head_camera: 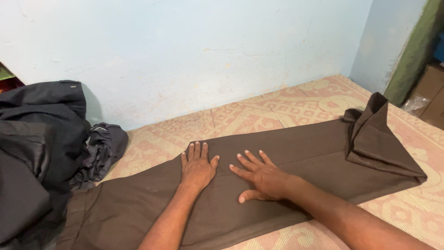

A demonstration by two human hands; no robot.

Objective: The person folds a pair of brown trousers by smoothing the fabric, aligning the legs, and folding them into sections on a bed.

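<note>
The brown cloth (296, 153) runs off the bottom edge at the near left, so its end there is cut away, and the dark clothes pile (32, 153) covers its left end. That pile is itself cropped by the left and bottom edges. Both forearms leave the frame at the bottom. Each palm lies flat, hiding the cloth beneath. At the right edge, a cardboard box (432, 90) and something shiny beside it are only partly seen.

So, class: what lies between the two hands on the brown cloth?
In the head view, only a bare strip of the brown cloth separates the left hand from the right hand; both lie flat on it.
</note>
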